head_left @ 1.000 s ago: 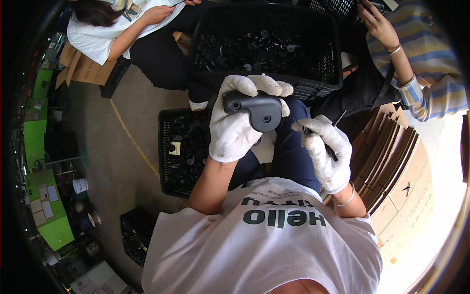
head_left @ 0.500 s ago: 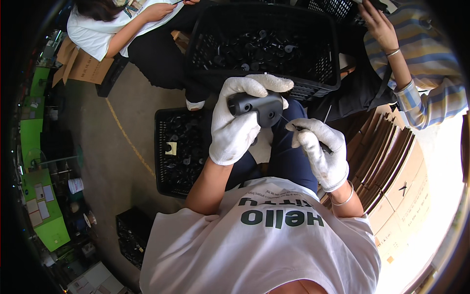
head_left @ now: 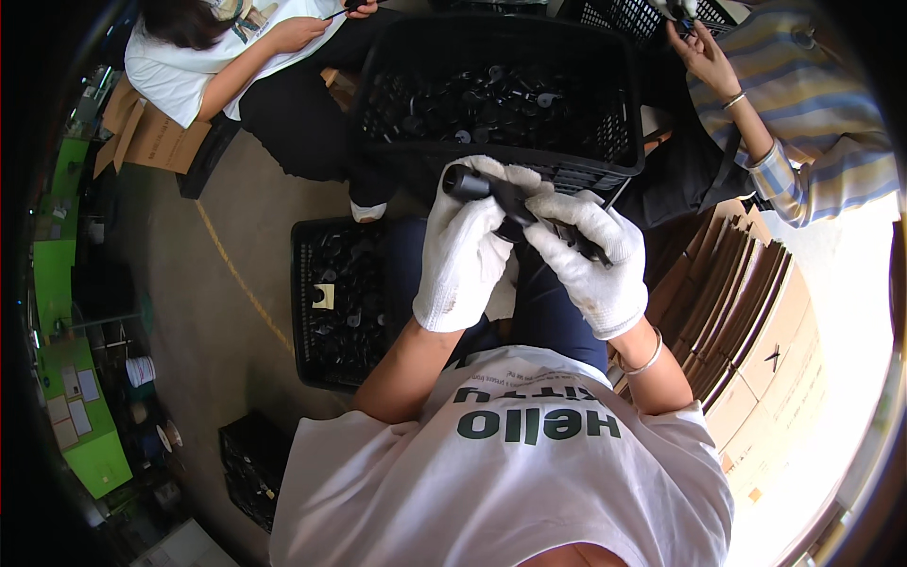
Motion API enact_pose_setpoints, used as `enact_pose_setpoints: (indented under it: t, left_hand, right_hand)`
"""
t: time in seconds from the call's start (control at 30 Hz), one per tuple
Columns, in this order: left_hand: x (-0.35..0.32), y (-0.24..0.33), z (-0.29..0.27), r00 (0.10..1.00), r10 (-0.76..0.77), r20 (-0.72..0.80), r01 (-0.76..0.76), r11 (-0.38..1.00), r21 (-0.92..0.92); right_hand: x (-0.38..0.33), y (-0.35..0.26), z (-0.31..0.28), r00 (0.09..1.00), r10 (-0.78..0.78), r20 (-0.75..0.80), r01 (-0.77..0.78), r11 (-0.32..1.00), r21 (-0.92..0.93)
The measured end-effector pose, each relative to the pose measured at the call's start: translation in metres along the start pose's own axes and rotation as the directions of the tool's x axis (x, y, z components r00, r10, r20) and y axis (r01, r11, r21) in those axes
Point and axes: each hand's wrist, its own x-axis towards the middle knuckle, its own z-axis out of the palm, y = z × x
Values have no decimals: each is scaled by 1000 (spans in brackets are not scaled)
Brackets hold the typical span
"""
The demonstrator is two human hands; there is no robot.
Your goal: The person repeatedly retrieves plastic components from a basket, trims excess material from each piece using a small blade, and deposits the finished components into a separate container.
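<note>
In white knit gloves, both my hands are together over my lap. My left hand [head_left: 462,265] is closed around a black moulded plastic part [head_left: 504,197] with a round tubular end, which points up and to the left. My right hand [head_left: 593,260] is closed on a slim dark tool [head_left: 595,249], its kind unclear; a thin rod sticks up behind the knuckles. The right fingertips press against the part's right side, so the tool's working end and that side of the part are hidden.
Ahead stands a large black crate [head_left: 586,156] of black parts. A lower black crate [head_left: 300,312] holds more, left of my legs. Flattened cartons [head_left: 737,293] are stacked at right. One person sits ahead left, another ahead right, near a further crate [head_left: 605,17].
My right hand has moved up and left to meet the part. My left hand has turned the part, so its holed face no longer shows and its tube end points up-left.
</note>
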Motion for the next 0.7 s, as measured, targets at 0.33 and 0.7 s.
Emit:
enact_pose_setpoints:
  t: [0.33, 0.7]
  left_hand:
    - [-1, -2, -25, 691, 388, 609, -393, -505, 768]
    - [-6, 3, -15, 924, 237, 299, -251, -212, 944]
  right_hand:
    - [6, -2, -1, 915, 392, 93, -390, 805, 447]
    - [1, -14, 0, 903, 397, 167, -420, 728, 541]
